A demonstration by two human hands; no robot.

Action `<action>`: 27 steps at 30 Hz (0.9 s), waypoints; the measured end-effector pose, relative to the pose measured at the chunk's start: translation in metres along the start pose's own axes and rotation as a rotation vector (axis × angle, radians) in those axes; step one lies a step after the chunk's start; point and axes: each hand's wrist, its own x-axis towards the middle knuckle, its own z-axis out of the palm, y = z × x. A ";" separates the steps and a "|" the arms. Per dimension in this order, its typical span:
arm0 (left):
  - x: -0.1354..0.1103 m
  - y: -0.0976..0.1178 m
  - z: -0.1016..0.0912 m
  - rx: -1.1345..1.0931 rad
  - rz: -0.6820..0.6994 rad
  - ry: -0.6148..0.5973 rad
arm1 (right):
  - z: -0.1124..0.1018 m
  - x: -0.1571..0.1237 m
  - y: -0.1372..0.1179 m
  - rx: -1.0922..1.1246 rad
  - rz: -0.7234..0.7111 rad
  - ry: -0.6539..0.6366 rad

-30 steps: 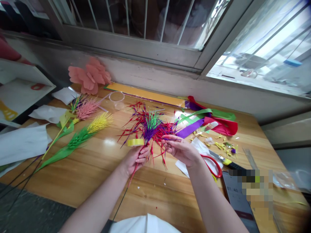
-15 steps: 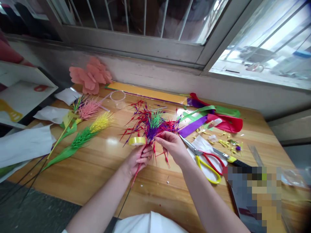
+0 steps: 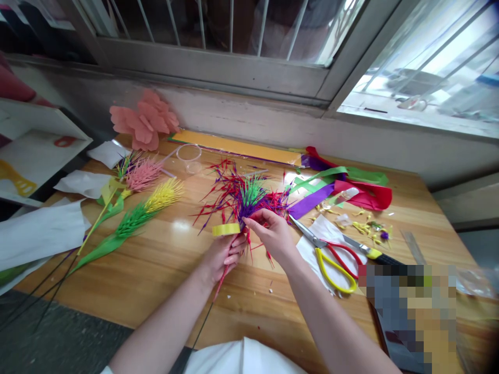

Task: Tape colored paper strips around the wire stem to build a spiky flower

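My left hand [image 3: 225,257] is wrapped round the stem of a handmade wheat ear [image 3: 249,200], green at the tip and purple below. Its dark wire end slants down toward me. A yellow tape roll [image 3: 226,229] rests at the top of this hand, beside the base of the ear. The fingertips of my right hand [image 3: 273,234] pinch at the base of the purple bristles; what lies between them is too small to make out. Many red and purple paper spikes [image 3: 218,195] lie on the table behind and around the ear.
Scissors [image 3: 331,254] with red and yellow handles and a utility knife [image 3: 370,252] lie at right. Finished wheat ears [image 3: 136,223] are at left, a pink paper flower [image 3: 144,122] behind them. Coloured strips [image 3: 362,195] lie at back right, a pixelated object [image 3: 409,311] at front right.
The tape roll has shifted slightly to the right and down against the stem. My right fingertips have moved a little left and down at the base of the ear.
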 end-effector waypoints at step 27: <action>-0.002 -0.006 0.013 0.240 0.127 0.211 | 0.008 -0.009 -0.007 -0.316 -0.071 0.117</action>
